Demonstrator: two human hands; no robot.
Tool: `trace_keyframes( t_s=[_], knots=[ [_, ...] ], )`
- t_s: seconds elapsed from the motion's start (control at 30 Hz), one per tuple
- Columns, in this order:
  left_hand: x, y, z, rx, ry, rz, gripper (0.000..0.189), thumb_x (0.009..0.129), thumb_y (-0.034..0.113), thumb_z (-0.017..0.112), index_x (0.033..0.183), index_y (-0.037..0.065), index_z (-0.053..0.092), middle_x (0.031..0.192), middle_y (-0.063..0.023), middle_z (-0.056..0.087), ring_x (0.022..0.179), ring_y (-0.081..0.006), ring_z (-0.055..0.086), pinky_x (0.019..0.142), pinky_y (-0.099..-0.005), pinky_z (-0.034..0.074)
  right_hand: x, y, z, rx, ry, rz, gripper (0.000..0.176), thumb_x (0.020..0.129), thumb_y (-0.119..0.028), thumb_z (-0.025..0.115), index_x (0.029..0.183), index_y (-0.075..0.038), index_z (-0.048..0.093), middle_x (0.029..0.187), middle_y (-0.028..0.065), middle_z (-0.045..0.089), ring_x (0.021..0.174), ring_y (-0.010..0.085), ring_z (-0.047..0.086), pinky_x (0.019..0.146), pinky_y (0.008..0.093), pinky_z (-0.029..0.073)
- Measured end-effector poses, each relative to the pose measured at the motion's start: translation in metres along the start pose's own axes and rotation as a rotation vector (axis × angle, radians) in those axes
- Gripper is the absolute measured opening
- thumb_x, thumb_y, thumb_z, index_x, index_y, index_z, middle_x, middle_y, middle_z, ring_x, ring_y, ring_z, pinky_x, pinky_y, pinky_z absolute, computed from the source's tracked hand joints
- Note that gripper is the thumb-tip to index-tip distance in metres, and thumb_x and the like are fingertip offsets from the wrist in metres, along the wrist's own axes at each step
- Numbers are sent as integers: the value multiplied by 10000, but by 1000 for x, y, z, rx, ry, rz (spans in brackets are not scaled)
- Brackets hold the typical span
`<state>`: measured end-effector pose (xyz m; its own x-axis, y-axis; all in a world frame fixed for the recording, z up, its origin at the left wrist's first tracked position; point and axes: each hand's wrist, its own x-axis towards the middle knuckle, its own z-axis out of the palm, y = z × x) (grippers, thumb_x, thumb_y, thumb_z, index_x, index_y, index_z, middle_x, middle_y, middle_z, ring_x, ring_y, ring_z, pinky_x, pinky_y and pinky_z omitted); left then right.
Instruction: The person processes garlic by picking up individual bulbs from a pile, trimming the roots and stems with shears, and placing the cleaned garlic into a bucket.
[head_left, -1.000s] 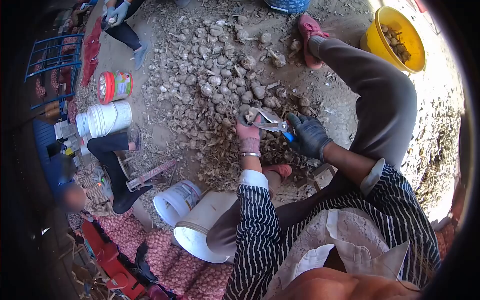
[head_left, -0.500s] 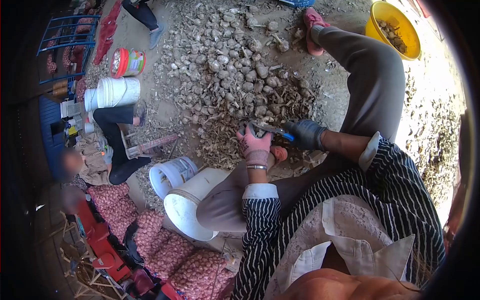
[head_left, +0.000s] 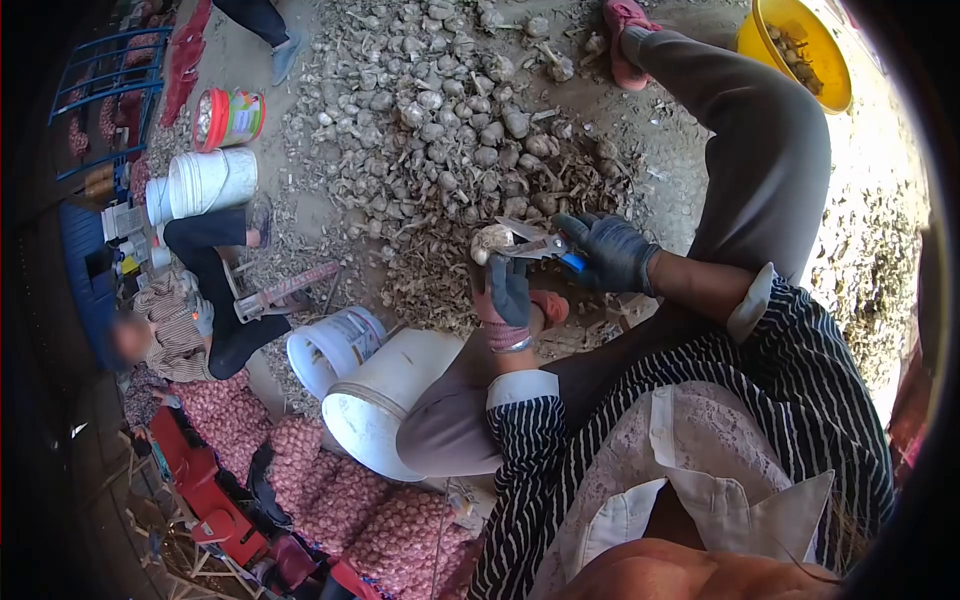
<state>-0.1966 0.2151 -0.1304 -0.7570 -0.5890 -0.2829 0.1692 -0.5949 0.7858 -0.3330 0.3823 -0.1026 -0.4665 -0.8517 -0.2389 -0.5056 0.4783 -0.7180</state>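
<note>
My left hand (head_left: 508,292), in a pink glove with a grey palm, is closed on a garlic bulb (head_left: 490,243) that shows beyond the fingertips. My right hand (head_left: 612,252), in a dark grey glove, grips pruning shears (head_left: 538,246) with a blue handle. The shears' blades are spread apart and reach right up to the bulb. Beneath and past both hands spreads a heap of garlic bulbs (head_left: 460,130) with dry stems and skins.
Beside my left knee lie two white buckets (head_left: 400,385) (head_left: 335,350) on their sides. A yellow basin (head_left: 800,60) holding some bulbs stands beyond my right knee. Full net sacks (head_left: 330,490) lie lower left. Another person (head_left: 180,320) sits at the left near a red-rimmed bucket (head_left: 228,120).
My left hand has turned over, bringing its grey palm side and the garlic bulb into view. The shears' blades are now spread wide beside the bulb. The whole view has shifted slightly.
</note>
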Motion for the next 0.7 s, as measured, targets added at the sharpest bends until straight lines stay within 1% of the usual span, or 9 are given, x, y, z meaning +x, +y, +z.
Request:
trace_keyframes(
  t_s=[0.13, 0.23, 0.37, 0.43, 0.47, 0.53, 0.57, 0.63, 0.7],
  knots=[
    [-10, 7, -4, 240, 42, 81, 467, 920, 245, 592, 1319, 42, 455, 1261, -115, 525, 1155, -233, 521, 959, -408, 466, 1, 0, -4, -29, -2, -18, 704, 725, -301, 691, 1305, -14, 415, 987, 219, 573, 879, 384, 578, 756, 472, 463],
    [-16, 21, -20, 463, 21, 75, 504, 917, 227, 605, 1339, 14, 429, 1258, -118, 520, 1127, -219, 531, 909, -379, 500, 1, 2, -12, -104, -3, -124, 696, 739, -292, 680, 1323, -30, 407, 962, 193, 578, 864, 364, 577, 742, 459, 465],
    [-22, 37, -21, 531, -139, -6, 619, 872, 199, 665, 1375, -17, 374, 1258, -125, 516, 1118, -225, 539, 936, -364, 479, 1, 6, -17, -222, -17, -204, 619, 766, -325, 650, 1286, -44, 467, 958, 174, 594, 855, 348, 594, 731, 457, 473],
    [-22, 35, -12, 803, -219, 78, 706, 789, 118, 731, 1375, -13, 362, 1220, -124, 541, 1109, -217, 548, 943, -338, 466, -4, 10, -15, -259, -40, -212, 577, 778, -351, 634, 1247, -39, 511, 950, 175, 603, 843, 350, 611, 726, 459, 479],
    [-23, 33, -10, 803, -222, 74, 706, 789, 118, 731, 1375, -13, 362, 1220, -124, 541, 1109, -217, 548, 943, -338, 466, -6, 13, -13, -282, -48, -208, 563, 780, -348, 632, 1238, -43, 518, 946, 172, 606, 833, 349, 613, 718, 460, 480],
    [-24, 27, -3, 1112, -210, 61, 730, 706, 42, 767, 1328, -16, 390, 1201, -125, 553, 1092, -209, 557, 941, -330, 460, -9, 19, -6, -304, -51, -200, 548, 782, -346, 630, 1230, -46, 526, 941, 170, 609, 823, 349, 616, 710, 462, 482],
    [-22, 21, -2, 1112, -215, 60, 730, 706, 42, 767, 1328, -16, 390, 1201, -125, 553, 1092, -209, 557, 941, -330, 460, -10, 23, -2, -309, -39, -205, 533, 782, -342, 629, 1214, -44, 534, 932, 171, 611, 814, 350, 617, 702, 462, 484],
    [-15, 3, -11, 1124, -18, 23, 672, 672, 23, 779, 1250, -12, 439, 1199, -127, 556, 1079, -199, 561, 939, -333, 461, -12, 24, -3, -311, -26, -206, 518, 781, -338, 628, 1198, -42, 541, 923, 172, 613, 806, 352, 619, 694, 462, 485],
    [-10, -4, -18, 1116, 6, 18, 647, 667, 17, 777, 1229, -7, 456, 1178, -123, 568, 1064, -200, 568, 934, -335, 463, -12, 16, -10, -309, -67, -168, 519, 767, -335, 636, 1173, -27, 541, 895, 179, 613, 806, 350, 619, 685, 465, 484]
  ],
)
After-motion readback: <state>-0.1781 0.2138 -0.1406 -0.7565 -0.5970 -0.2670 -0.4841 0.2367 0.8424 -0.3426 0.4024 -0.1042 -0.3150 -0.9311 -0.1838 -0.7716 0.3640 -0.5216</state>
